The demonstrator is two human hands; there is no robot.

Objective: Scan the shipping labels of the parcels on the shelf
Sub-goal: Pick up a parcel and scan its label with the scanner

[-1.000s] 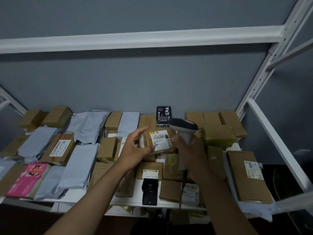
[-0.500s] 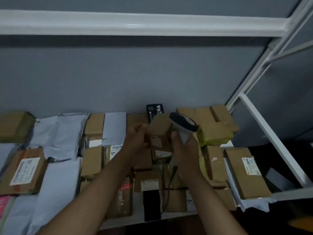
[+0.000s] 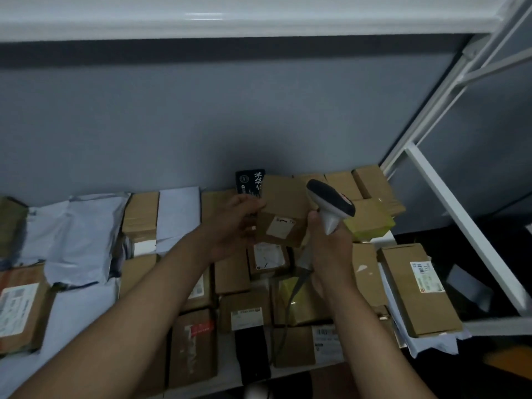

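Observation:
My left hand [image 3: 233,226] grips the left side of a small brown cardboard parcel [image 3: 283,210], held tilted above the shelf with a small white sticker on its near face. My right hand [image 3: 331,246] is wrapped around the handle of a grey barcode scanner [image 3: 331,201], whose dark head sits just right of the parcel. The scanner's cable hangs down past my wrist. Under both hands the shelf is packed with several brown boxes, one of them a labelled box [image 3: 269,257] directly below the held parcel.
Grey poly mailers [image 3: 83,228] lie at the left. A long box with a white label [image 3: 417,286] lies at the right edge. A black box [image 3: 250,181] stands against the grey back wall. White shelf uprights [image 3: 449,203] rise on the right, with a white beam overhead.
The held parcel has been turned: its large white shipping label faced me a second ago, and now a plainer face with a small sticker shows. The view has shifted right and closer.

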